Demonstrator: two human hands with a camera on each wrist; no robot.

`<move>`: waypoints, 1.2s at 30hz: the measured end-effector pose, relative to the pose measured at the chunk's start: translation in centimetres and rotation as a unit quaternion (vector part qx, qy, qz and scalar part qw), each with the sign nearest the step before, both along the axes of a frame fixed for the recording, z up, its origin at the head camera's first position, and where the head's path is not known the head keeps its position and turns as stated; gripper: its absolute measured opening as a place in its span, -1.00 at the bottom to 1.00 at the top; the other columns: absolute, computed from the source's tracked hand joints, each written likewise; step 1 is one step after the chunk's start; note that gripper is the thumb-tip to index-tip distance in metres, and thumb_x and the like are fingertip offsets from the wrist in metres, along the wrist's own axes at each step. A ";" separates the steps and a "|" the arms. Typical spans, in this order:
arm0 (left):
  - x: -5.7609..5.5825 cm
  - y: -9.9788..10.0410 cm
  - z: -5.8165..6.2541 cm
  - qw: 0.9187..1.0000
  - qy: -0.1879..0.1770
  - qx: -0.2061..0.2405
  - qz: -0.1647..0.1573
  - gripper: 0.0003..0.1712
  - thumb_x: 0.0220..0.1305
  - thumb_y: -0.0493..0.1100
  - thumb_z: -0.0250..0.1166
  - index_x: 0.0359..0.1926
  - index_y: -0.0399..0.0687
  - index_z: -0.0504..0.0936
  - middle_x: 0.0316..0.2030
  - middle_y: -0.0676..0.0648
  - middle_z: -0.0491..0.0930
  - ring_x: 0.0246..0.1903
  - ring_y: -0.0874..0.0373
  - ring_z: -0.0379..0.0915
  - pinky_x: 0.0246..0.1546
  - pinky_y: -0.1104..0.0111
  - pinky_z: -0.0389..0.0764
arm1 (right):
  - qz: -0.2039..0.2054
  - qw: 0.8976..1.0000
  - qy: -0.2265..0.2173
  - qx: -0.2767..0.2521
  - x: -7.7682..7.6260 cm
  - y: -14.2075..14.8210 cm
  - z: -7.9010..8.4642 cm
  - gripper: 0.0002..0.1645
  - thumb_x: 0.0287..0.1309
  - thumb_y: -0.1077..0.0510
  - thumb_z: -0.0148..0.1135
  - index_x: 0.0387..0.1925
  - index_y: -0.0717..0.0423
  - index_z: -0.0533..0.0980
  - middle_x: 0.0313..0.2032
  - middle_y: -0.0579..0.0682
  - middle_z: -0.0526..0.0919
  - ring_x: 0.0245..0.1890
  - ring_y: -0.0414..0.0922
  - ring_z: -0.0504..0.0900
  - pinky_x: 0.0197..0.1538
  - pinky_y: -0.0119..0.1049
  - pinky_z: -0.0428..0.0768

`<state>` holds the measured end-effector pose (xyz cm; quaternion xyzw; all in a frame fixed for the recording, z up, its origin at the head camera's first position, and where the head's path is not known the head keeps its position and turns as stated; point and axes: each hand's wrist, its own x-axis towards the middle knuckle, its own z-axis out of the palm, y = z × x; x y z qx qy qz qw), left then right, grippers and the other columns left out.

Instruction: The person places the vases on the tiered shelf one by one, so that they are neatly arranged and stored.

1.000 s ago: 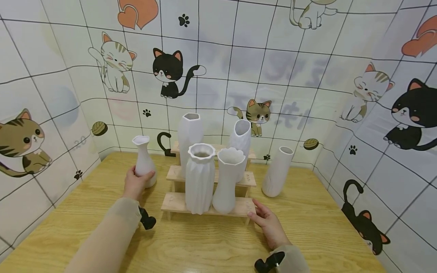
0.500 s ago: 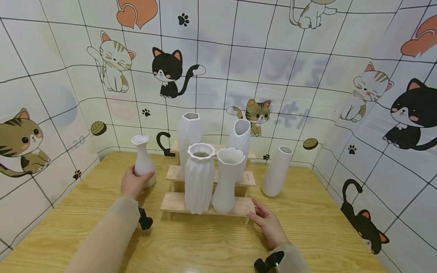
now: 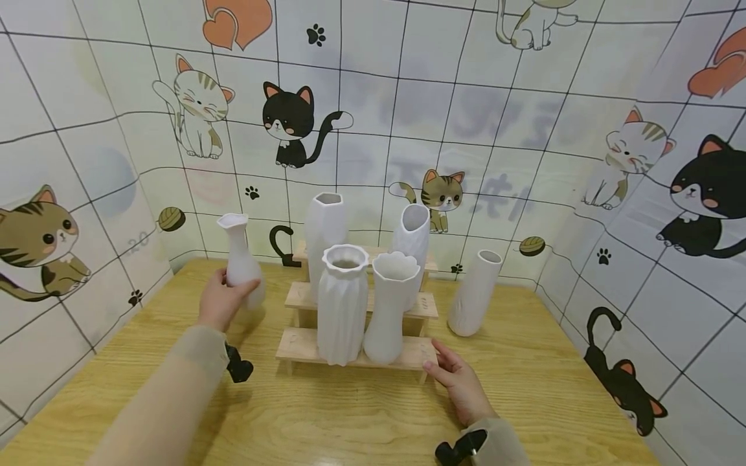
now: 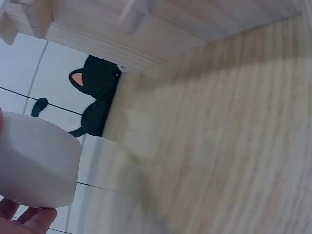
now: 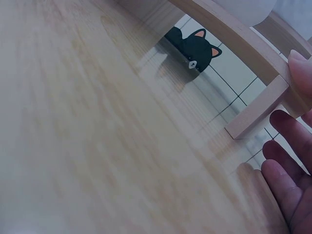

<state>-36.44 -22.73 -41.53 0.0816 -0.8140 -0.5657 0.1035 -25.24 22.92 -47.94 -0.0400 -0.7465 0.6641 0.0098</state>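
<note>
My left hand (image 3: 221, 301) grips a white vase (image 3: 237, 255) with a narrow neck and flared rim, left of the wooden stand. In the left wrist view its round base (image 4: 39, 163) is raised above the table, fingertips around it. The three-step wooden stand (image 3: 297, 344) is in the middle. At the right end of its lowest step, my right hand (image 3: 460, 385) pinches the corner between thumb and fingers. In the right wrist view the thumb (image 5: 301, 73) lies against the step's edge, and the other fingers are loosely bent near the stand's leg (image 5: 258, 108).
On the stand are a pleated vase (image 3: 342, 310), a scalloped-rim vase (image 3: 384, 323), a faceted tall vase (image 3: 326, 239) and a slanted-rim vase (image 3: 411, 239). A slim white vase (image 3: 473, 294) stands on the table (image 3: 350, 421) at right. Cat-patterned walls (image 3: 373, 97) enclose the table.
My left hand has lifted the narrow-necked vase off the table and shifted it slightly left. The right hand stays at the stand's corner.
</note>
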 end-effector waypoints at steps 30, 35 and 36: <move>-0.4 2.3 11.1 0.996 0.022 -0.009 -0.085 0.15 0.08 0.22 0.41 0.46 -0.22 0.01 0.31 -0.29 0.23 0.21 -0.20 0.25 0.18 -0.08 0.33 | 0.004 1.000 0.003 0.000 -0.1 0.1 -0.2 -0.22 0.22 0.15 0.30 0.41 0.15 0.22 0.14 0.20 0.51 0.01 -0.16 0.50 0.09 -0.26 0.37; -0.8 2.8 12.3 0.995 0.023 -0.003 -0.094 0.13 0.05 0.21 0.44 0.43 -0.21 0.06 0.28 -0.27 0.27 0.19 -0.16 0.27 0.18 -0.04 0.35 | 0.004 1.000 0.004 -0.001 -0.1 0.1 -0.2 -0.23 0.21 0.16 0.30 0.40 0.16 0.23 0.13 0.21 0.52 -0.01 -0.17 0.52 0.07 -0.29 0.39; -0.8 3.0 12.5 0.995 0.022 -0.001 -0.096 0.13 0.04 0.22 0.44 0.43 -0.20 0.06 0.28 -0.26 0.26 0.19 -0.15 0.27 0.18 -0.04 0.35 | 0.004 1.000 0.004 -0.001 -0.1 0.1 -0.2 -0.23 0.21 0.16 0.30 0.40 0.17 0.23 0.12 0.21 0.52 -0.01 -0.17 0.52 0.07 -0.29 0.40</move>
